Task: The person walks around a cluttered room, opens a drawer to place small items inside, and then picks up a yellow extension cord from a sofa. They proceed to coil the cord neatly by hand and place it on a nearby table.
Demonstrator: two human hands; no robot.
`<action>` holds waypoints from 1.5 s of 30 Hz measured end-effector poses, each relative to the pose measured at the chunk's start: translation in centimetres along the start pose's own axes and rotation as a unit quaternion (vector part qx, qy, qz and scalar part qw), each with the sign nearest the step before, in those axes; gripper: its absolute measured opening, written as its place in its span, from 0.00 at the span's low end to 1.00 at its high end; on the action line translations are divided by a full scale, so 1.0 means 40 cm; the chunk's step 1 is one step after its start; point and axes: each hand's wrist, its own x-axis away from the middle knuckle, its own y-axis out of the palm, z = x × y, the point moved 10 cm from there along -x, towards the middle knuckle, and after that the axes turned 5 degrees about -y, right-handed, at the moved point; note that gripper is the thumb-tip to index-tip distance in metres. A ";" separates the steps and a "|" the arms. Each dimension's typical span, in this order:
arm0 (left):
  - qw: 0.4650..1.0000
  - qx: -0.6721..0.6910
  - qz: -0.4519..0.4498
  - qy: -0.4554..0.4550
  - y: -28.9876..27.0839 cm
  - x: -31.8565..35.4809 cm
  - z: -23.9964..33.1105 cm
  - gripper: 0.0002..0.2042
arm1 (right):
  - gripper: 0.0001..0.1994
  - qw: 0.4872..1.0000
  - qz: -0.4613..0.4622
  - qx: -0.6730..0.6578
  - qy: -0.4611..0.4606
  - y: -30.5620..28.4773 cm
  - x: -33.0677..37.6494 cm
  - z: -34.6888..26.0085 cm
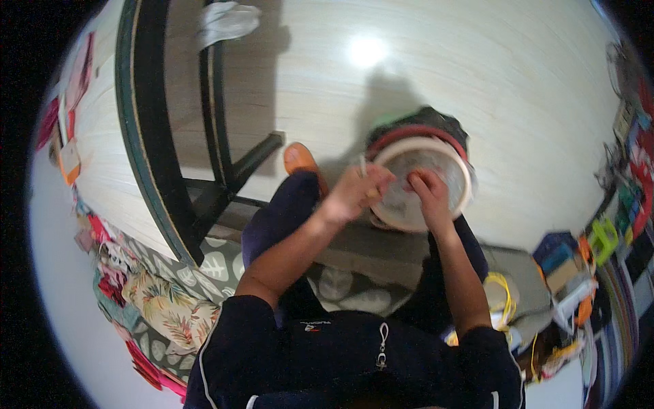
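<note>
My left hand point(355, 192) is closed at the left rim of a round, pale-rimmed basin point(465, 199). A thin, pale stick-like piece point(363, 164) pokes up from its fingers; blur hides what kind of thing it is. Over the basin, my right hand point(432, 195) has its thumb and fingertips pinched together. Whatever lies between them is too small to tell. Greyish, translucent contents show inside the basin. It rests on a bin point(436, 129) with a red rim and a dark bag, between my knees.
To the left stands a dark wooden frame point(180, 204) with a white cloth or bag point(230, 22) on its crossbar. My foot in an orange slipper point(300, 158) is beside it. Patterned fabric point(170, 307) lies lower left; boxes and a yellow cord point(504, 300) crowd the right.
</note>
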 end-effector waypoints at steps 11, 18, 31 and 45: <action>0.983 0.179 0.038 -0.021 0.367 0.282 0.102 0.15 | 0.11 0.927 0.007 -0.369 0.074 -0.026 0.310 -0.319; 0.981 0.153 -0.096 0.073 0.846 0.415 0.319 0.18 | 0.14 0.843 -0.068 -0.533 -0.037 -0.181 0.444 -0.793; 0.983 -0.007 -0.170 0.070 1.499 0.498 0.421 0.20 | 0.06 0.896 0.142 -0.422 -0.012 -0.780 0.717 -1.035; 0.980 0.046 -0.143 0.128 1.300 0.429 1.177 0.21 | 0.08 0.968 0.086 -0.227 -0.063 -0.455 0.249 -1.685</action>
